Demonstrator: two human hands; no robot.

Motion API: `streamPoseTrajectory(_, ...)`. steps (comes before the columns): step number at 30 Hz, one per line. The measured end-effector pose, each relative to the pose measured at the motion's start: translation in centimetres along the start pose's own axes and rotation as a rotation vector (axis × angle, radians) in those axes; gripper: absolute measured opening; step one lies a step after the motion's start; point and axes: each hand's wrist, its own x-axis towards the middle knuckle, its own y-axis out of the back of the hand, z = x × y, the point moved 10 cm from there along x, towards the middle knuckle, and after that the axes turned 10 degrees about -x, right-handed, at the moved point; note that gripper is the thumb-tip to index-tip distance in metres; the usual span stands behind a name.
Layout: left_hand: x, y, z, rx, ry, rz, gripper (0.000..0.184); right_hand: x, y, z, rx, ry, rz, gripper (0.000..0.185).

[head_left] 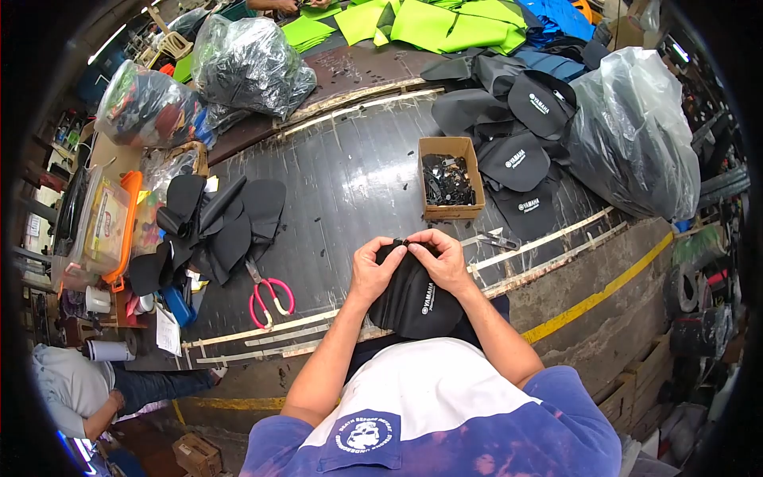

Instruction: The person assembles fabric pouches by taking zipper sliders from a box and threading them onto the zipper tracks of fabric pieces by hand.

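Both hands meet at the table's front edge over a black fabric piece (421,306) with white YAMAHA lettering. My left hand (374,269) pinches its top edge, and my right hand (442,258) pinches the same edge just beside it. Between the fingertips is a small black part, too small to make out. Beyond my hands stands an open cardboard box (451,213) of small black parts. Several similar black YAMAHA pieces (515,162) lie overlapping at the right. Scissors with pink handles (272,302) and a pile of black fabric pieces (226,226) lie at the left.
A small metal tool (501,241) lies right of my hands. Large plastic bags (636,135) stand at the right and back left (246,67). Bright green sheets (445,28) cover the far table. An orange-rimmed bin (127,226) is at the left. Another person (75,385) is at lower left.
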Motion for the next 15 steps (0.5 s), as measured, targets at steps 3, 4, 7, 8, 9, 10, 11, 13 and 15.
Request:
streamPoseTrajectory(3,0.0,-0.2,-0.7,-0.09,0.051,0.008,0.011,-0.1,0.4,0.0,-0.035,-0.011,0.032,0.015)
streamPoseTrajectory(4,-0.1,-0.2,-1.1,-0.149,0.083,0.018,0.011,-0.1,0.5,0.0,-0.049,-0.014,0.05,0.014)
streamPoseTrajectory(7,-0.2,-0.4,-1.8,-0.287,0.174,0.013,0.01,-0.2,0.6,0.1,-0.064,-0.019,0.07,0.014)
streamPoseTrajectory(8,-0.2,-0.6,-2.2,-0.367,0.23,-0.001,0.009,-0.2,0.6,0.2,-0.065,-0.018,0.071,0.015)
streamPoseTrajectory(9,-0.3,-0.8,-2.5,-0.446,0.285,-0.013,0.009,-0.1,0.6,0.3,-0.064,-0.016,0.071,0.015)
streamPoseTrajectory(10,-0.2,-0.6,-2.4,-0.446,0.287,-0.011,0.009,-0.2,0.6,0.3,-0.064,-0.018,0.069,0.015)
streamPoseTrajectory(11,0.0,-0.6,-2.5,-0.423,0.295,-0.023,0.008,-0.2,0.5,0.1,-0.072,-0.01,0.064,0.015)
streamPoseTrajectory(13,0.1,-0.6,-2.6,-0.378,0.311,-0.047,0.007,-0.3,0.5,-0.4,-0.089,0.007,0.055,0.016)
streamPoseTrajectory(15,0.3,-0.6,-2.8,-0.353,0.299,-0.05,0.008,-0.3,0.5,-0.7,-0.094,0.015,0.049,0.016)
